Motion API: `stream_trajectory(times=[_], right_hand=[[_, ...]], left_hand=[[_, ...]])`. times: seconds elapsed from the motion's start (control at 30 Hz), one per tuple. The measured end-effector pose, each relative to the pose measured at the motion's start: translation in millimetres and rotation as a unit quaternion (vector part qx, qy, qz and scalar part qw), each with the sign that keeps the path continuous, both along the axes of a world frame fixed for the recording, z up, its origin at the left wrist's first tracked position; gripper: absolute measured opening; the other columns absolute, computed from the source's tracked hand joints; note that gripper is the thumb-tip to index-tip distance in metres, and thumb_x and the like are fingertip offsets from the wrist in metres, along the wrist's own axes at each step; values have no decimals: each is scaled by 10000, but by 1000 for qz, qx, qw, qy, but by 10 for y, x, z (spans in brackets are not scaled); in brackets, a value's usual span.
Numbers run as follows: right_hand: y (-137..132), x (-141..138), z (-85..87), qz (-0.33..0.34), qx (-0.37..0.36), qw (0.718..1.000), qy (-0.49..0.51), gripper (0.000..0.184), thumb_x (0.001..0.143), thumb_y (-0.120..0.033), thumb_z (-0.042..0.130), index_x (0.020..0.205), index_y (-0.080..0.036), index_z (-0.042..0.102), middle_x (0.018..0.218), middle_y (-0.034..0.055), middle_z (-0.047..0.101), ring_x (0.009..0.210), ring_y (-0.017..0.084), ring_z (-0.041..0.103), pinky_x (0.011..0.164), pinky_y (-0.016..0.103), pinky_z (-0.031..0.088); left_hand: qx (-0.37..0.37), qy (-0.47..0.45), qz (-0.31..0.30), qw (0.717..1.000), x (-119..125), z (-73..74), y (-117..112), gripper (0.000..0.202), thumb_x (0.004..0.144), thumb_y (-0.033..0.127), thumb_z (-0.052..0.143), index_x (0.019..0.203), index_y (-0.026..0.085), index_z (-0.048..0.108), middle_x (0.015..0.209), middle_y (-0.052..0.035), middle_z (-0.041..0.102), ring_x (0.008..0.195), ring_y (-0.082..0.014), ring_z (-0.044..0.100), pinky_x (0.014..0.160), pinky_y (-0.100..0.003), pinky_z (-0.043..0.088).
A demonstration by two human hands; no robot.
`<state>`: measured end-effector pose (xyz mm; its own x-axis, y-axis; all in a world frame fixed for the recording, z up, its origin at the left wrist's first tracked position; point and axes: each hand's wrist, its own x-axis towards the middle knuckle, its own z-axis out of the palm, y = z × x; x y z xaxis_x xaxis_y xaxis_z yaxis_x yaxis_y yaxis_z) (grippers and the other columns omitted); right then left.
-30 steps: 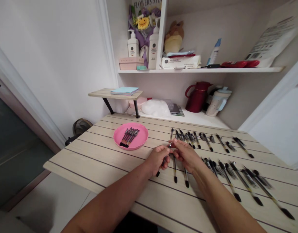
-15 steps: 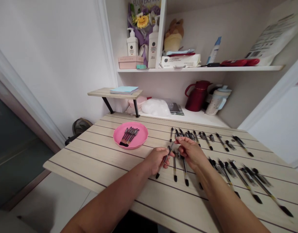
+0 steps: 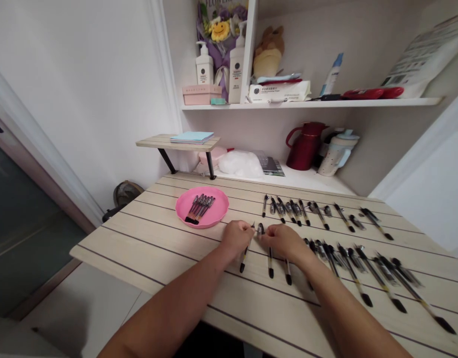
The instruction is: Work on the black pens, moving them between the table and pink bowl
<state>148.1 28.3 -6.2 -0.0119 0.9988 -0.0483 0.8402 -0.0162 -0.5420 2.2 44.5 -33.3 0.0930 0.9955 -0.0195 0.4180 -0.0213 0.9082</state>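
My left hand (image 3: pixel 238 238) is closed around a slim pen (image 3: pixel 245 257), its pointed end up at my fingertips and its black end down toward me. My right hand (image 3: pixel 284 240) pinches a dark, clear-sided pen cap (image 3: pixel 260 229) just right of the pen's point. Cap and point are apart. Below the right hand lie two more pens, one of them a black-ended pen (image 3: pixel 270 268), both partly covered by that hand. To the left, a pink plate (image 3: pixel 220 214) holds several capped pens (image 3: pixel 201 209) side by side.
Two rows of loose pens and caps spread over the right side, a back row (image 3: pixel 320 217) and a front row (image 3: pixel 380 283). Behind the slatted table (image 3: pixel 139 238) stand a small raised shelf (image 3: pixel 154 142), a red jug (image 3: pixel 306 146) and a pale bottle (image 3: pixel 336 155).
My right hand has come down from the pen's point and now shows a cap at its fingertips. My left hand has shifted slightly left and up with the pen, which stands steeper.
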Motion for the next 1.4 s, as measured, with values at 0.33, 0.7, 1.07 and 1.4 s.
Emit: stream_trajectory(times=[0.33, 0.7, 1.07, 1.4], right_hand=[[-147, -225, 76, 40, -6, 970, -238, 281, 755, -322, 427, 812, -169, 656, 829, 127, 663, 790, 254, 616, 606, 310, 403], [-78, -82, 114, 23, -6, 973, -230, 286, 757, -404, 444, 744, -204, 648, 787, 93, 666, 776, 234, 607, 577, 281, 364], [-13, 244, 238, -42, 44, 984, -168, 320, 782, -395, 387, 631, -207, 597, 700, 56, 640, 633, 170, 547, 494, 246, 270], [-261, 228, 289, 1, 74, 987, -140, 281, 795, -351, 398, 637, -207, 580, 645, 33, 614, 610, 153, 527, 508, 236, 252]], left_hand=[[138, 335, -64, 930, 35, 8, -44, 260, 756, 299, 444, 752, 161, 663, 745, -86, 646, 714, -172, 559, 616, -249, 364], [147, 344, -72, 925, 39, 18, -21, 297, 816, 297, 380, 851, 157, 639, 849, -109, 638, 833, -207, 566, 732, -297, 404], [135, 325, -70, 934, -14, 48, -25, 255, 793, 254, 405, 840, 178, 645, 839, -81, 650, 810, -189, 581, 719, -282, 416], [197, 363, 25, 910, -295, 390, 86, 263, 821, 256, 369, 914, 216, 612, 926, -51, 631, 855, -170, 564, 727, -262, 399]])
